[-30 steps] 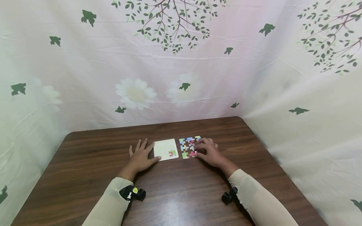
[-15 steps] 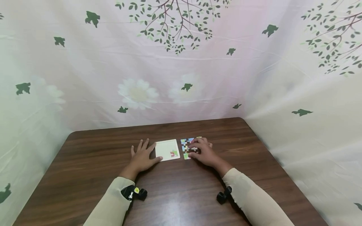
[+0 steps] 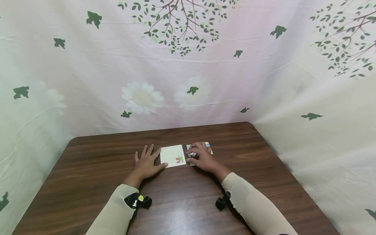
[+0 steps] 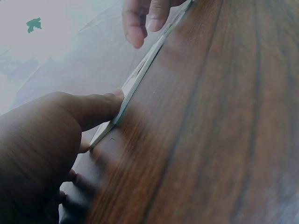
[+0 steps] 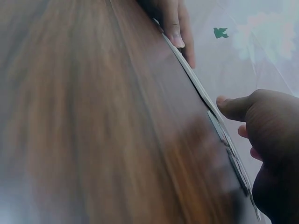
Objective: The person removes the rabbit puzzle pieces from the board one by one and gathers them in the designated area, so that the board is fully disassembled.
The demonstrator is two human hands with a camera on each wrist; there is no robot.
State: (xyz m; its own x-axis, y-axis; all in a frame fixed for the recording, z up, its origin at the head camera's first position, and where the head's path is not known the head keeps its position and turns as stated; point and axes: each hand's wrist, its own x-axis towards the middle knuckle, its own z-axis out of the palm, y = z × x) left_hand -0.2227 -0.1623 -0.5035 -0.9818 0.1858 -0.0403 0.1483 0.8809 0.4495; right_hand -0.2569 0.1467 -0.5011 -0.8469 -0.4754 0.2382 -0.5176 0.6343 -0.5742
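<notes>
In the head view a small white puzzle tray [image 3: 168, 156] lies flat on the table, one red-and-green jigsaw piece [image 3: 179, 159] in its lower right corner. My left hand [image 3: 146, 165] rests at the tray's left side with fingers spread. Its thumb [image 4: 105, 108] presses on the tray's near edge in the left wrist view. My right hand [image 3: 202, 158] hovers low over the colourful jigsaw pieces [image 3: 207, 144] just right of the tray, hiding most of them. The right thumb [image 5: 233, 107] stands apart from the fingers in the right wrist view, and no piece shows between them.
A dark wood-grain table [image 3: 176, 202] carries everything. Behind it and along both sides hangs a pale fabric backdrop [image 3: 164, 75] printed with leaves, birds and flowers. Black wrist cameras [image 3: 146, 202] sit below both forearms.
My right hand has moved left across the jigsaw pieces toward the tray, covering the left ones and uncovering some at the right. The left hand and tray have stayed in place.
</notes>
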